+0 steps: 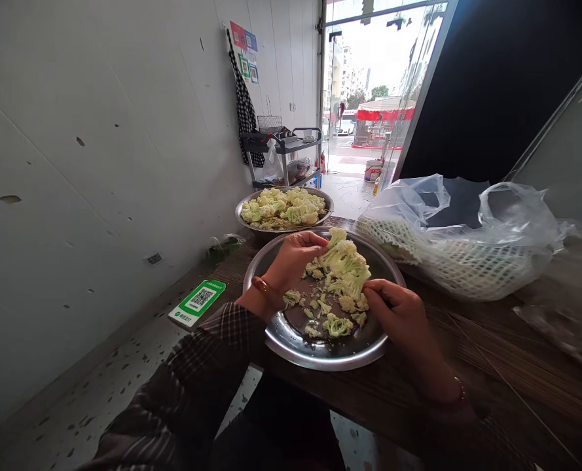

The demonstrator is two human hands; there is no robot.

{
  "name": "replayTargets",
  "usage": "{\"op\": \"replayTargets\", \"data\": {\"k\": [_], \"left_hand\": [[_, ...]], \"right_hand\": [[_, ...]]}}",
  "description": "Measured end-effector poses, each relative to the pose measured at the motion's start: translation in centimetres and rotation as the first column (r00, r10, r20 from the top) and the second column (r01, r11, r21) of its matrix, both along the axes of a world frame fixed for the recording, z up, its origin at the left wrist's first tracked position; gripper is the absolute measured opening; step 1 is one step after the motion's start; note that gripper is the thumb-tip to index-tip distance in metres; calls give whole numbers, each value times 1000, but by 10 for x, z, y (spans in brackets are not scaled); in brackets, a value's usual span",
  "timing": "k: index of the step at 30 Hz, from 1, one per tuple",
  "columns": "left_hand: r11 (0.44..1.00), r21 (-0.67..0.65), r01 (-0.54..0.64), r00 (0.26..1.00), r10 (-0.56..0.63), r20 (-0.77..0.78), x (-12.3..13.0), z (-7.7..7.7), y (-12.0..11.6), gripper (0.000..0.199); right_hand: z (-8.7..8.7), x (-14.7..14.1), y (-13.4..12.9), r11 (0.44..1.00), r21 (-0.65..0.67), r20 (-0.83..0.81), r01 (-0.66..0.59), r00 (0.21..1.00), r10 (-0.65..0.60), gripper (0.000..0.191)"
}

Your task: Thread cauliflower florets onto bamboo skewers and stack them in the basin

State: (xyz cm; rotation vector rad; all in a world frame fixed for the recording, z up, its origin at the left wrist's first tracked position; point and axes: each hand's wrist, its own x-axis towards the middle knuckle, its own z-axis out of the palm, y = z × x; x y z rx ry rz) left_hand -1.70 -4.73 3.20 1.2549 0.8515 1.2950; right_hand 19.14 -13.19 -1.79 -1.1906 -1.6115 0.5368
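Over a wide metal basin (320, 358), both of my hands hold one large pale cauliflower piece (347, 261). My left hand (295, 261) pinches its upper left side between thumb and fingers, a reddish bracelet on the wrist. The lower right edge of the piece is gripped by my right hand (401, 311), whose fingers are curled. Several smaller florets lie in the basin below, among them a greenish one (338, 326) near the front, with small crumbs around them.
Behind stands a second metal bowl (241, 212) heaped with cauliflower. Clear plastic bags (491, 248) with net-wrapped contents sit at the right. A green QR-code card (200, 301) lies at the left table edge. A cart (285, 147) stands near the glass door.
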Motion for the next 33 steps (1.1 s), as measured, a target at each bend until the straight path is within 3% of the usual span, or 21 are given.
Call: {"op": "replayTargets", "data": {"k": [5, 9, 15, 22, 25, 33], "left_hand": [[999, 26, 31, 999, -32, 15, 3, 1, -1, 14], [998, -44, 49, 991, -43, 125, 4, 3, -1, 25], [981, -123, 149, 986, -138, 94, 7, -1, -1, 39], [991, -98, 86, 990, -74, 117, 4, -6, 4, 34], [995, -79, 62, 991, -51, 127, 3, -7, 6, 33], [987, -85, 138, 973, -119, 197, 11, -2, -1, 32]], "right_hand": [[-4, 1, 3, 997, -65, -38, -49, 998, 47, 25], [-4, 1, 4, 991, -119, -116, -64, 992, 51, 27], [-2, 2, 3, 986, -142, -117, -91, 990, 75, 26], [-2, 0, 4, 985, -133, -34, -106, 994, 102, 28], [-4, -1, 5, 990, -107, 6, -88, 996, 89, 31], [-7, -2, 2, 996, 83, 77, -32, 997, 26, 23]]}}
